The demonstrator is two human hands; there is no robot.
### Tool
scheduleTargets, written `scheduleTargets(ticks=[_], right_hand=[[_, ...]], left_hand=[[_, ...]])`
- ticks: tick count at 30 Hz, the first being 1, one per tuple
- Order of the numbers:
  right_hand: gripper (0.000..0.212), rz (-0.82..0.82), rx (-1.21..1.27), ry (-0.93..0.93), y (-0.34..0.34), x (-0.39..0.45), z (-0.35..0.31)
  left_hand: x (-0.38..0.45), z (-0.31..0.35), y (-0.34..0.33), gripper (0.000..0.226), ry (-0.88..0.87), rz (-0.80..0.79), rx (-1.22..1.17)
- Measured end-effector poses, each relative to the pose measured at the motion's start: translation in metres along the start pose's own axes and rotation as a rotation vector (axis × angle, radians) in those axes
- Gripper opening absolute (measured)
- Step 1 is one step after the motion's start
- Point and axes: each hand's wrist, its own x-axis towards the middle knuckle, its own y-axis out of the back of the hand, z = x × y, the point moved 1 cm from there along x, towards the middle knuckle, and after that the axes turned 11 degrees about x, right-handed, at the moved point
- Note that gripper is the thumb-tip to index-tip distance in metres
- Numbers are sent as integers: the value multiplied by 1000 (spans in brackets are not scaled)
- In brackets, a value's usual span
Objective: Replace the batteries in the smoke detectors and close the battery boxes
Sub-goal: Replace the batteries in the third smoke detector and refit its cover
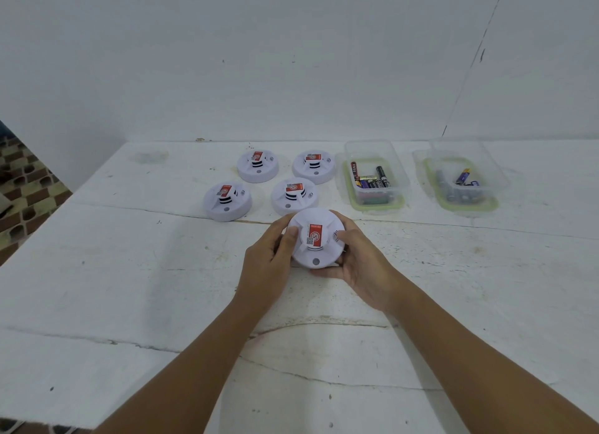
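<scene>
While your left hand (270,255) and right hand (358,265) both gripped one smoke detector (316,242) between them, its face was up; turning it over gently, thumbs steady, would have exposed the battery box. Batteries (372,179) lay beyond your right hand.

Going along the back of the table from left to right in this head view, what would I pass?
Back-left detector → back-right detector → left battery tub → right battery tub.
</scene>
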Motion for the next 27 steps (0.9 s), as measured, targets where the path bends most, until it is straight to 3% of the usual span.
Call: scheduleTargets(ticks=[27], right_hand=[[39,-6,-35,1,-1,-2,-1]], left_hand=[[0,-2,0,32,-1,-3,1]])
